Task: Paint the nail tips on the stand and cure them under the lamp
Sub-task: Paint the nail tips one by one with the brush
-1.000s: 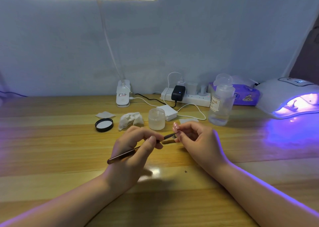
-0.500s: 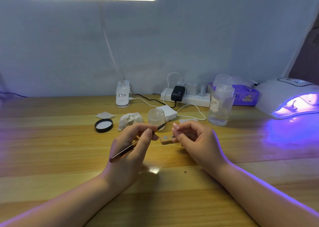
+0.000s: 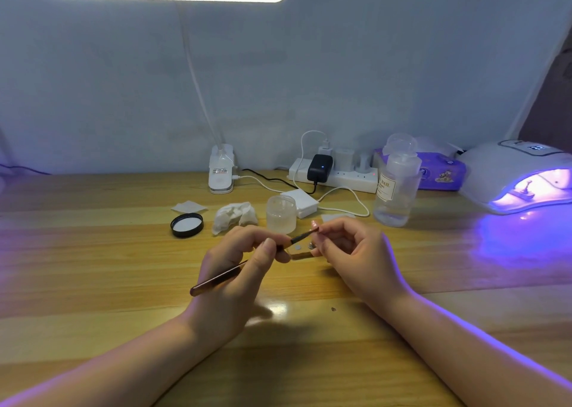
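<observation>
My left hand (image 3: 238, 270) pinches a dark brown nail brush (image 3: 223, 278) like a pen, its bristle end reaching right toward a pink nail tip (image 3: 314, 223). My right hand (image 3: 356, 252) grips a small clear stand (image 3: 299, 250) with round metal spots, just above the wooden desk. The nail tip sits by my right fingertips at the brush's end. A lit curing lamp (image 3: 507, 174) glows purple at the far right, with another stand (image 3: 523, 190) inside it. An open frosted gel jar (image 3: 281, 214) stands just behind my hands.
Behind the hands lie a black jar lid (image 3: 187, 225), a crumpled tissue (image 3: 235, 216), a clear pump bottle (image 3: 394, 186), a power strip (image 3: 337, 174) with cables, a purple tissue pack (image 3: 439, 174) and a desk lamp base (image 3: 220, 173). The wooden desk (image 3: 93, 267) spreads left.
The brush tip lifted toward the jar half a second ago, then came back right to the nail tip. The right hand with the stand barely shifted.
</observation>
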